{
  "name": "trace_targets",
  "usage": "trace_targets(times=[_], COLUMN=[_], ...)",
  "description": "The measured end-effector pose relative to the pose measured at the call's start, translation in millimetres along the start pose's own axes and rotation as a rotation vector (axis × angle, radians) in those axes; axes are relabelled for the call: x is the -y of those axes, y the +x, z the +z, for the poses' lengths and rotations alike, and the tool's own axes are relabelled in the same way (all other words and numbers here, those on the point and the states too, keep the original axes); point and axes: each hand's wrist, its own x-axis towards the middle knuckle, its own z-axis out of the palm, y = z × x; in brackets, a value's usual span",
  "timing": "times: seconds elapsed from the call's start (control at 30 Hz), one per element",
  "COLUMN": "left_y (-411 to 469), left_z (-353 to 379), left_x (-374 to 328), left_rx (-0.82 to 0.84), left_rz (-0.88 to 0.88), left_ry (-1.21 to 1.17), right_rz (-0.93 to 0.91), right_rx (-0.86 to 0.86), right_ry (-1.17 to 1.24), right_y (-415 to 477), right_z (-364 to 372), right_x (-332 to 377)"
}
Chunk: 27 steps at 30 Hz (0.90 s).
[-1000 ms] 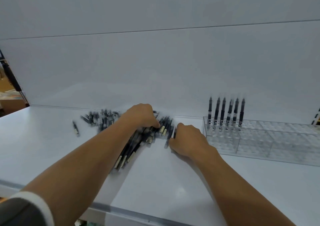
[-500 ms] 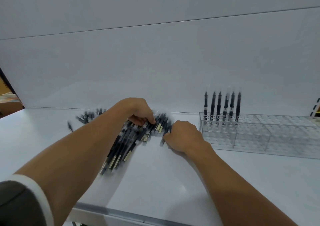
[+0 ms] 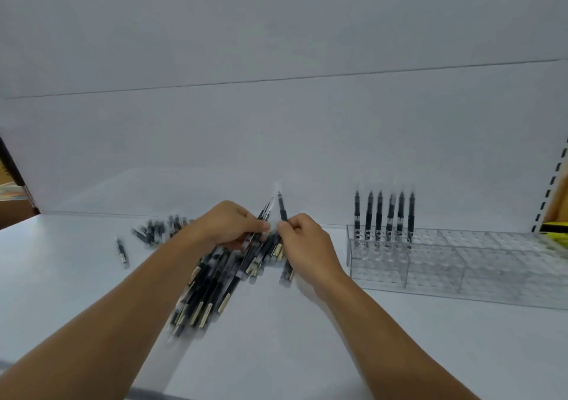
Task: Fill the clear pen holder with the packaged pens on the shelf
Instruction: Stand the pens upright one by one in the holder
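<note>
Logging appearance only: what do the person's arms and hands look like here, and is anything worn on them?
Left hand and right hand are bare: no gloves, rings or watch show. Left forearm and right forearm are uncovered to the frame edge; no sleeve is in view.

The pile of pens (image 3: 215, 276) lies on the shelf (image 3: 276, 353) before me, with a smaller heap (image 3: 156, 230) behind it to the left. The pen holder (image 3: 491, 264) stands to the right, six pens (image 3: 379, 215) upright in its left end.

place: shop | cues: white shelf (image 3: 307, 353); slotted upright (image 3: 550, 188); clear pen holder (image 3: 461, 261)
</note>
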Motion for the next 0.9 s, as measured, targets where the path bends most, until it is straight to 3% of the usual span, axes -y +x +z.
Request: trace_targets(times=[0.2,0.47,0.67,0.9], left_y=[-21.6,-22.2,-17.0,-6.7], left_z=[6.5,43.2,80.8,123.1], left_x=[-3.7,-9.7,-37.6,-73.5], left_rx=[-0.126,-0.313,-0.272,-0.262], left_rz=[0.095,0.194,0.360,0.490], left_ry=[-0.238,-0.579,-0.719,-0.764], right_rz=[-0.145,-0.252,-0.312,-0.336], right_rx=[0.004,-0.003,-0.177,-0.530], right_ry=[0.061,0.028,-0.126,-0.166], right_y=[-16.7,-18.5,-11.7,-5.9], right_z=[-13.5,-85.5,-154.5,-197.2], right_x=[11.5,10.5,-15.1,-47.0])
